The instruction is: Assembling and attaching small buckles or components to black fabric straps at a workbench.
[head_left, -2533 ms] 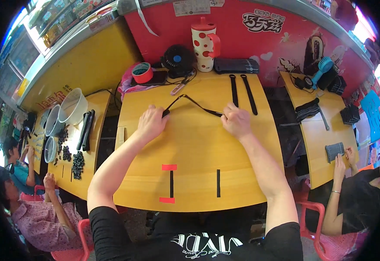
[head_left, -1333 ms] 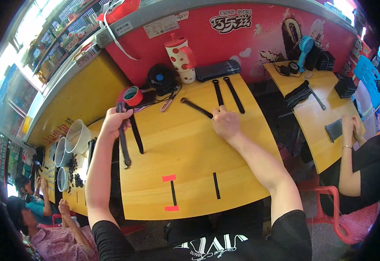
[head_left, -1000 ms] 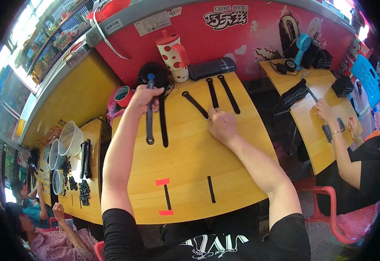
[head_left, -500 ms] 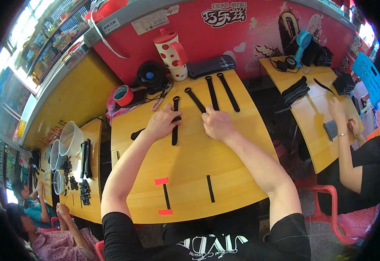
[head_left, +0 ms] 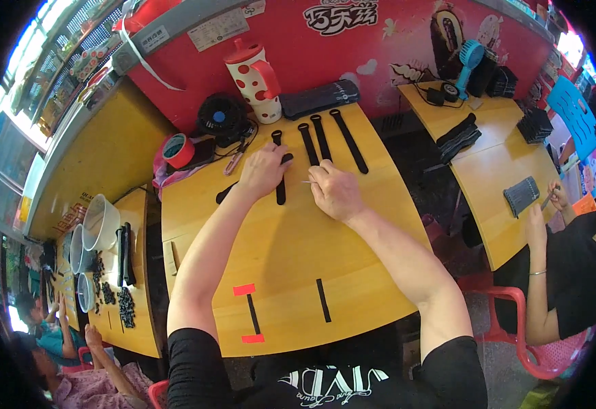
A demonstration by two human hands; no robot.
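Note:
My left hand (head_left: pixel 264 170) is curled over a black strap (head_left: pixel 226 193), whose ends stick out at both sides of the fingers. Beneath that hand, crossing it, lies a second black strap (head_left: pixel 281 192) with a ring at its far end. My right hand (head_left: pixel 337 192) is closed, and a thin metal rod (head_left: pixel 307 182) pokes out from its fingertips; what the rod belongs to is hidden. Just beyond the right hand lie three ringed black straps (head_left: pixel 308 143), (head_left: pixel 320 136), (head_left: pixel 348 141), side by side; the fingers reach the near ends of the two left ones.
Red tape and a black line (head_left: pixel 253 312) mark the table's near side, beside another black line (head_left: pixel 323 300). A black fan (head_left: pixel 220 117), spotted tumbler (head_left: pixel 254 85), tape roll (head_left: pixel 178 150) and dark folded cloth (head_left: pixel 322 99) stand behind. People sit at tables on both sides.
The slanted strap by my right hand now lies straighter, close to its neighbours. My left hand is a little farther up the ringed strap. The whole view has shifted slightly.

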